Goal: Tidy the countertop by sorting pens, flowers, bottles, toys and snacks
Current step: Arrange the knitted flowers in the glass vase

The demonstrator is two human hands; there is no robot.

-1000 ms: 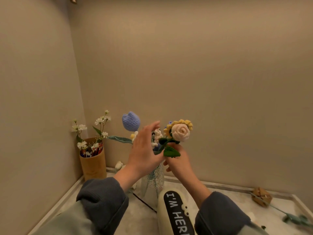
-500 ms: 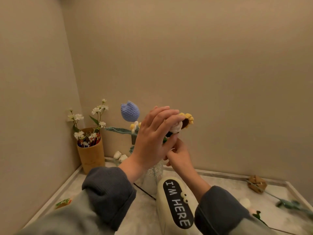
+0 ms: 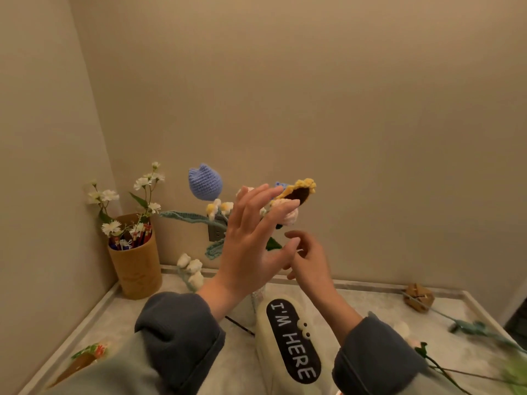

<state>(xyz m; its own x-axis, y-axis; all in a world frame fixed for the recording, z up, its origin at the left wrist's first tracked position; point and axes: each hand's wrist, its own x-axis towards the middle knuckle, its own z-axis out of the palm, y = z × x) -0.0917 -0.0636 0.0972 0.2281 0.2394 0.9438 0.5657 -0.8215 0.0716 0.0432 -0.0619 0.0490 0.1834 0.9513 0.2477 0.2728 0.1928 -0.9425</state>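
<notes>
A bunch of crochet flowers stands in a glass vase (image 3: 258,297) that my left wrist mostly hides. A blue tulip (image 3: 204,182), a sunflower (image 3: 301,192) and a white rose (image 3: 291,219) show above my fingers. My left hand (image 3: 251,238) is spread flat with straight fingers against the blooms. My right hand (image 3: 308,258) hovers just right of the stems, fingers loosely curled, with nothing visibly in it. Pens and small white flowers fill a brown pen holder (image 3: 137,266) in the left corner.
A cream plush toy (image 3: 291,346) reading "I'M HERE" lies on the marble countertop (image 3: 356,303) in front of the vase. Loose flower stems (image 3: 470,329) and a brown object (image 3: 419,297) lie at the right. A snack packet (image 3: 88,352) sits at lower left. Walls close in behind and on the left.
My right hand has dropped away from the rose stem it held. My left hand came across in front of the blooms and now has its fingers straight.
</notes>
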